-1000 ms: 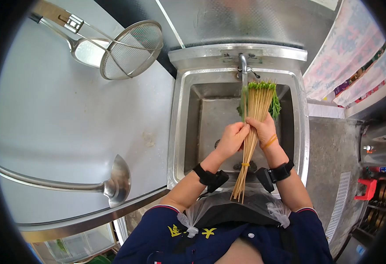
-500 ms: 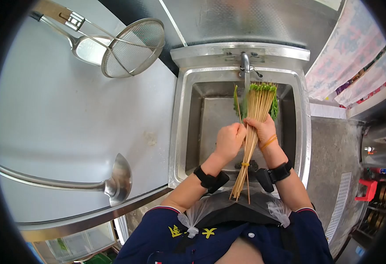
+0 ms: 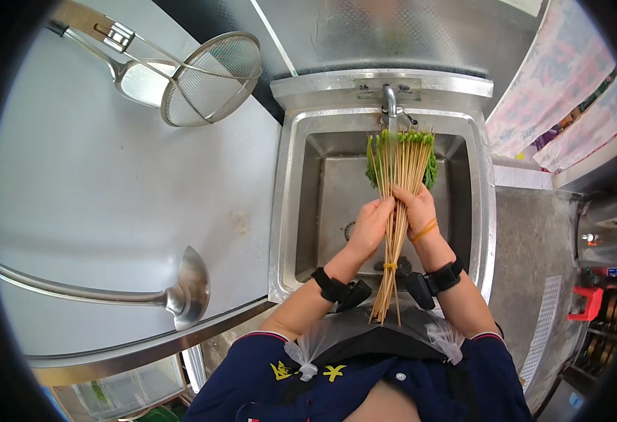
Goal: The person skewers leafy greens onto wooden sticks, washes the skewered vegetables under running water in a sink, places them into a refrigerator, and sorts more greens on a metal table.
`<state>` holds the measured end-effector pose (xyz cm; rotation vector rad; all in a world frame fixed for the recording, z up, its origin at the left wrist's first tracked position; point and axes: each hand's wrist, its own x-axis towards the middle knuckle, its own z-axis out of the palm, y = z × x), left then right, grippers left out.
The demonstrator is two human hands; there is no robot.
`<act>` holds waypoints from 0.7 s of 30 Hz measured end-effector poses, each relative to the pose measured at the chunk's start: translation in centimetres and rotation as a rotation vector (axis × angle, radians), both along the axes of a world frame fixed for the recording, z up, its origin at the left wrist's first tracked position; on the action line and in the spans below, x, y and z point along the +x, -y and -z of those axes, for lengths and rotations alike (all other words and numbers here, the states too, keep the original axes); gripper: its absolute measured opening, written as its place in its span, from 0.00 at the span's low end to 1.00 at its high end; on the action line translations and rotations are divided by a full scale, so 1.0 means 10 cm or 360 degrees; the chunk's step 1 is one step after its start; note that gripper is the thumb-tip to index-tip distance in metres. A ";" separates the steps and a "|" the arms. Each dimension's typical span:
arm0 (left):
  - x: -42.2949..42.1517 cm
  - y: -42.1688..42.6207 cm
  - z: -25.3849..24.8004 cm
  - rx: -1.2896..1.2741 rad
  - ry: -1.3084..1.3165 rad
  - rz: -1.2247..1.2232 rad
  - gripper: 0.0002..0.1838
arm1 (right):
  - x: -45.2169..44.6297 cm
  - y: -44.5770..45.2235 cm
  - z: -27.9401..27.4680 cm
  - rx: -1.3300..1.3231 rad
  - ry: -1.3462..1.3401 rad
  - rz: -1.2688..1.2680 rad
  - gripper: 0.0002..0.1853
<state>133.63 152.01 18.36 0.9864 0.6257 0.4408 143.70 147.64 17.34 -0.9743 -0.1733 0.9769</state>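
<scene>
While our left hand (image 3: 372,224) and right hand (image 3: 421,212) both grasp the bundle of sticks (image 3: 394,232), it is above the sink (image 3: 279,204), with its greens (image 3: 431,171) near the tap (image 3: 390,102). Greens are already at the far ends, the yellow band (image 3: 390,266) is around; wetting seems under way, but we cannot tell how much is left.

The bundled sticks (image 3: 411,165) hide most fingers of the left hand (image 3: 372,224) and right hand (image 3: 421,212) and cover much of the greens (image 3: 431,173). The strainer (image 3: 213,79) overlaps part of the spatula (image 3: 140,84); the ladle's handle (image 3: 76,291) is cut off at left. A blue item (image 3: 614,271) by the red stool (image 3: 588,303) is too small to identify.
</scene>
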 end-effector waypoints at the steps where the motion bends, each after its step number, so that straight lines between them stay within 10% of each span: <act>1: -0.01 0.00 -0.01 0.0000 -0.0002 0.0000 0.17 | 0.00 0.00 0.00 0.0029 -0.0009 -0.0037 0.11; 21: -0.19 -0.11 -0.10 -0.0451 0.0059 0.0127 0.12 | -0.08 -0.02 -0.09 0.0012 -0.0371 -0.0273 0.14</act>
